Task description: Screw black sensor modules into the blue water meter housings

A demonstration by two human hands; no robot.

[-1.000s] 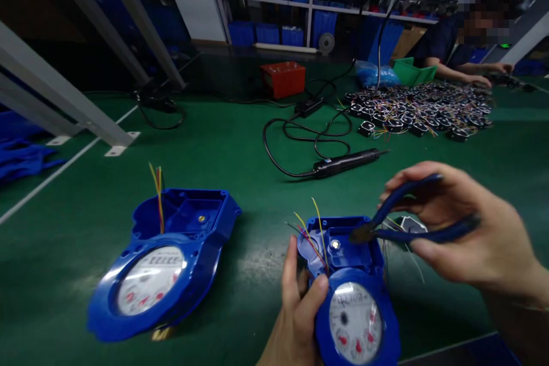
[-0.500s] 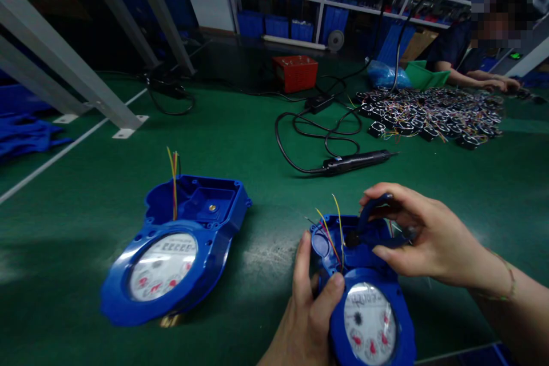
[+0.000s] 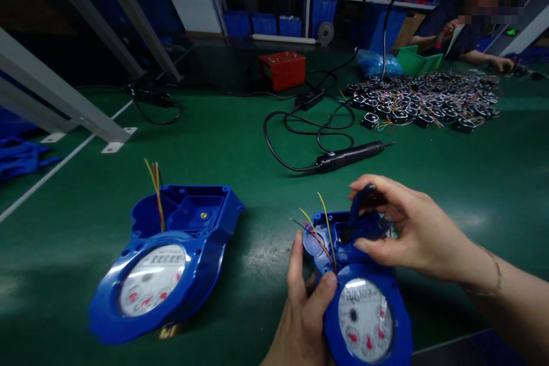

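Observation:
My left hand (image 3: 302,303) is wrapped round the left side of a blue water meter (image 3: 328,320), thumb at the edge of its dial. Thin yellow, red and dark wires (image 3: 328,229) stand up from the meter's open box section. In my right hand (image 3: 407,229) is a pair of pliers with blue handles (image 3: 359,206). Fingers and thumb bend round the handles, and the dark jaws reach down into the box beside a brass insert. Exactly what the jaws touch is hidden. To the left, a second blue water meter (image 3: 206,274) lies on the green table, wires upright in its open box.
A black electric screwdriver (image 3: 351,156) lies beyond my hands, its cord coiled behind it. Further back stand a red box (image 3: 283,70) and many black wired modules (image 3: 420,100). A co-worker's arm (image 3: 484,59) rests at the far right. Metal frame legs (image 3: 98,120) stand at left.
The view has shifted slightly, so the table things sit a little further left. Both hands keep their hold on the meter and pliers. The co-worker has raised one hand.

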